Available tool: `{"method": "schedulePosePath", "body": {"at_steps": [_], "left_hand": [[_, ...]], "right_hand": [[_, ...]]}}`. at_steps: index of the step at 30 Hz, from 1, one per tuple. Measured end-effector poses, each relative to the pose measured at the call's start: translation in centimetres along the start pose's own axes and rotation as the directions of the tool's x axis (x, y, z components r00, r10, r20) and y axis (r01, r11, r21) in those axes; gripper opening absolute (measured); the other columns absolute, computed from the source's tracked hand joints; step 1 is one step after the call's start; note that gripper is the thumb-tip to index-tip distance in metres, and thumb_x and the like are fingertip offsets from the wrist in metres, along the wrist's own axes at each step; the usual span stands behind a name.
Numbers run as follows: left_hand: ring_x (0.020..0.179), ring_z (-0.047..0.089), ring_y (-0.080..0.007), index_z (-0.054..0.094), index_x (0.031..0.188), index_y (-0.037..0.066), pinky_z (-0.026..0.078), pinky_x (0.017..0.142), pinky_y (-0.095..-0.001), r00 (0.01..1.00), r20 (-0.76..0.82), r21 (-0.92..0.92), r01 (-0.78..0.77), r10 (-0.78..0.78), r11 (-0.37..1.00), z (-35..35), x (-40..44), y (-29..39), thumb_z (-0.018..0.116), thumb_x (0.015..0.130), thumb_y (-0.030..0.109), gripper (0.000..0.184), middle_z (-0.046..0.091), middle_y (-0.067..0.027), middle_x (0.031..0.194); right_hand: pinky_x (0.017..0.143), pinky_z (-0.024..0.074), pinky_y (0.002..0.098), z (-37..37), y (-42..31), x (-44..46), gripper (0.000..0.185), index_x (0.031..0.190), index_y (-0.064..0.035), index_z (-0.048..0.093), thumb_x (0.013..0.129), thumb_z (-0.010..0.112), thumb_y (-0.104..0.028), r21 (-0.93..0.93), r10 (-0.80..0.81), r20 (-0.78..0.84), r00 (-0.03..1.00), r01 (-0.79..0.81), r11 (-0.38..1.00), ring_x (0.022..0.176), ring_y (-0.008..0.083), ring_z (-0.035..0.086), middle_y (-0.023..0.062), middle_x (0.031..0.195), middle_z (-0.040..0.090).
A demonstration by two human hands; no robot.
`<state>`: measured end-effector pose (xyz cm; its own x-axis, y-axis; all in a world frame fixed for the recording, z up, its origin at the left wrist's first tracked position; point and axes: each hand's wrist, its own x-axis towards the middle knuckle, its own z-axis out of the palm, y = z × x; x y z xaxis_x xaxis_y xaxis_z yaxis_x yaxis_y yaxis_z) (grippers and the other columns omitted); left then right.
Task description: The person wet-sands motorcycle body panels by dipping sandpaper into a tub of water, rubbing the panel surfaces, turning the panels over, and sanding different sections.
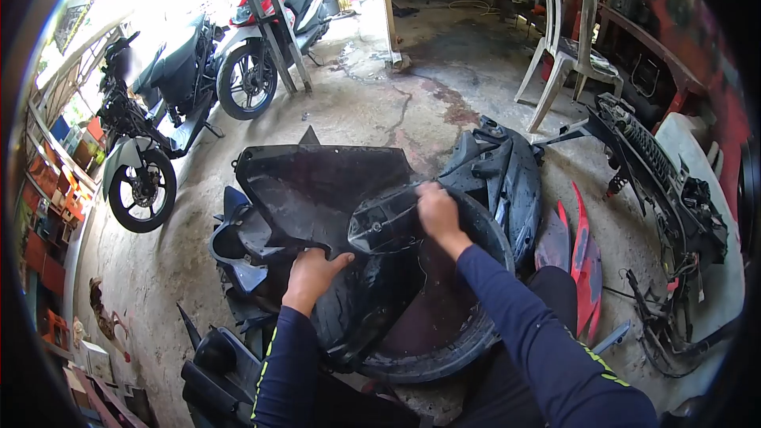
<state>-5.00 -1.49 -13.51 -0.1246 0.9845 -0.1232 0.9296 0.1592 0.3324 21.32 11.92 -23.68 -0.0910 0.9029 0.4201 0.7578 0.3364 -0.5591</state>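
A large black plastic motorcycle body panel [325, 182], wet in patches, rests tilted across a round black tub [499, 242]. My left hand [315, 276] grips the panel's near edge, thumb out to the right and fingers partly hidden behind it. My right hand [440, 218] is closed against the right end of the panel's raised part. Whatever lies inside its fingers is hidden. Dark reddish liquid [432, 305] shows in the tub below the panel.
More dark fairing pieces lie left [238, 242] and right [511, 182] of the tub, with red panels [585, 269] beside it. A stripped motorcycle frame [658, 182] stands at right, a plastic chair [567, 32] behind. Two motorcycles [158, 111] are parked at back left.
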Motion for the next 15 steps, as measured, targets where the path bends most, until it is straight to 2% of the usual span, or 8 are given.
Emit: {"method": "schedulePosePath", "body": {"at_steps": [2, 5, 6, 8, 12, 13, 14, 15], "left_hand": [[0.105, 0.063, -0.0454, 0.068, 0.097, -0.009, 0.049, 0.092, -0.0493, 1.0, -0.017, -0.021, 0.006, -0.006, 1.0, -1.1, -0.3, 1.2, 0.067, 0.083, 0.063, 0.073, 0.067, -0.031, 0.104], [0.104, 0.064, -0.0453, 0.068, 0.097, -0.009, 0.05, 0.091, -0.0493, 1.0, 0.006, -0.029, 0.028, -0.028, 0.999, -0.9, 0.4, 0.5, 0.067, 0.083, 0.062, 0.073, 0.067, -0.0312, 0.104], [0.104, 0.064, -0.0453, 0.068, 0.098, -0.009, 0.05, 0.091, -0.0493, 0.997, 0.058, -0.038, 0.048, -0.046, 0.998, -0.9, 0.0, 0.3, 0.067, 0.083, 0.062, 0.073, 0.067, -0.0313, 0.104], [0.104, 0.064, -0.0451, 0.068, 0.098, -0.009, 0.05, 0.09, -0.0493, 0.999, 0.025, -0.032, 0.029, -0.029, 0.999, -0.7, -0.4, 0.6, 0.067, 0.083, 0.062, 0.073, 0.067, -0.0312, 0.104], [0.103, 0.064, -0.0451, 0.068, 0.098, -0.009, 0.05, 0.09, -0.0495, 1.0, -0.012, -0.007, 0.009, -0.009, 1.0, -0.8, -0.1, 0.8, 0.067, 0.083, 0.063, 0.073, 0.067, -0.0314, 0.103], [0.103, 0.064, -0.0451, 0.068, 0.098, -0.009, 0.05, 0.09, -0.0495, 1.0, -0.014, -0.006, 0.006, -0.006, 1.0, -0.8, 0.3, 0.7, 0.067, 0.083, 0.063, 0.073, 0.067, -0.0314, 0.103], [0.103, 0.064, -0.0452, 0.068, 0.098, -0.009, 0.05, 0.09, -0.0494, 1.0, 0.003, -0.019, 0.014, -0.014, 1.0, -0.5, 0.5, 0.2, 0.067, 0.083, 0.063, 0.073, 0.067, -0.0316, 0.104], [0.103, 0.064, -0.0453, 0.068, 0.097, -0.009, 0.05, 0.091, -0.0493, 0.999, 0.024, -0.031, 0.022, -0.022, 0.999, -0.2, 0.3, -0.2, 0.067, 0.083, 0.063, 0.073, 0.067, -0.0317, 0.105]], "right_hand": [[0.091, 0.047, 0.0497, 3.1, 2.9, 1.2, 0.024, 0.099, -0.0012, 0.066, 0.083, 0.052, -0.011, -0.245, -0.055, -0.11, 0.992, 0.027, 0.969, 0.103, 0.0365, 0.06, 0.0199, 0.113, 0.066], [0.093, 0.0474, 0.0476, 2.5, -3.9, -2.6, 0.022, 0.099, -0.0007, 0.066, 0.084, 0.053, -0.013, -0.036, -0.555, -0.215, 0.803, 0.562, 0.826, 0.104, 0.037, 0.061, 0.0197, 0.111, 0.067], [0.093, 0.0474, 0.0476, 1.9, -2.9, -2.1, 0.022, 0.099, -0.0007, 0.066, 0.084, 0.053, -0.013, -0.028, -0.553, -0.21, 0.806, 0.561, 0.828, 0.104, 0.037, 0.061, 0.0197, 0.111, 0.067], [0.094, 0.0473, 0.0487, -0.4, -0.5, 0.1, 0.027, 0.105, 0.001, 0.066, 0.085, 0.053, -0.012, 0.013, -0.226, -0.076, 0.971, 0.228, 0.974, 0.106, 0.038, 0.061, 0.02, 0.117, 0.066], [0.093, 0.0489, 0.0486, 1.2, -3.2, -0.4, 0.028, 0.104, -0.0002, 0.07, 0.088, 0.051, -0.012, -0.083, -0.369, -0.063, 0.927, 0.363, 0.928, 0.103, 0.0376, 0.062, 0.018, 0.111, 0.069], [0.094, 0.0491, 0.0482, 2.8, -3.8, -1.5, 0.026, 0.101, -0.0013, 0.07, 0.086, 0.051, -0.012, 0.003, -0.565, -0.215, 0.796, 0.579, 0.815, 0.103, 0.0377, 0.062, 0.0183, 0.107, 0.069], [0.094, 0.0491, 0.0482, 2.5, -3.0, -0.9, 0.026, 0.101, -0.0013, 0.07, 0.086, 0.051, -0.012, 0.005, -0.563, -0.212, 0.799, 0.577, 0.817, 0.103, 0.0377, 0.062, 0.0183, 0.107, 0.069], [0.095, 0.0489, 0.0486, 1.6, -1.7, 0.0, 0.027, 0.104, -0.001, 0.069, 0.087, 0.051, -0.013, 0.063, -0.289, -0.151, 0.945, 0.301, 0.952, 0.105, 0.0384, 0.062, 0.0184, 0.108, 0.069]]}}
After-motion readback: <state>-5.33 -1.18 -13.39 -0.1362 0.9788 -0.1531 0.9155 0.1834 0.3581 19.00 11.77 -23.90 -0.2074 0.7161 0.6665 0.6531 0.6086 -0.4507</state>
